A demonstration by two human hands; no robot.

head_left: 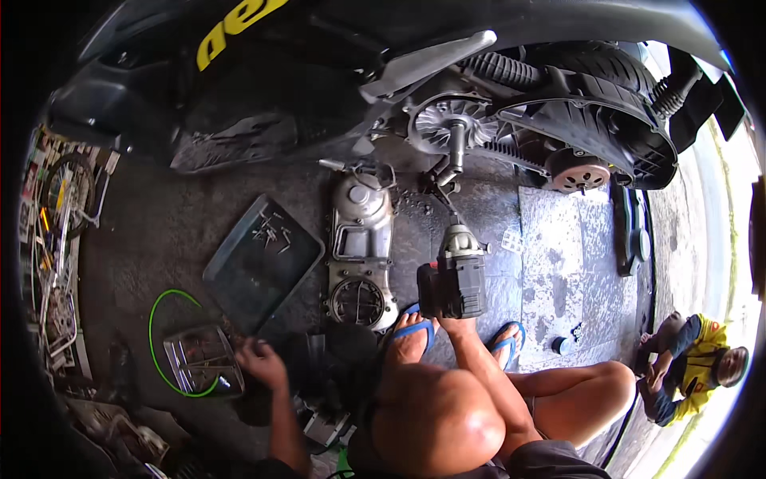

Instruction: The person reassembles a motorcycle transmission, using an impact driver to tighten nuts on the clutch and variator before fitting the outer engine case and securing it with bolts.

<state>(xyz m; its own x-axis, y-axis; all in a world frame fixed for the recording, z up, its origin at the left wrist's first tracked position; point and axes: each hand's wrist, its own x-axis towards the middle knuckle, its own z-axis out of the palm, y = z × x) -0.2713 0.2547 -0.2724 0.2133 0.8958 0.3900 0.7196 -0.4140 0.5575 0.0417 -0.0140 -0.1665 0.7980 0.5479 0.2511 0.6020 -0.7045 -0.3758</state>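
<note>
My right hand is wrapped round the grip of a cordless impact wrench, whose body hides most of the fingers. From its nose a jointed adapter bends up to a long metal socket. That socket meets the centre of a finned pulley in the scooter's opened engine case. My left hand hovers at the right edge of a small tool tray, its fingers loosely bent and apart, nothing visible in them. Metal tools lie in that tray.
A larger black tray holds several bolts. Beside it lies a removed silver engine cover. A bright green cord curves round the tool tray. A round clutch drum sits at the case's right. Another person crouches at the far right.
</note>
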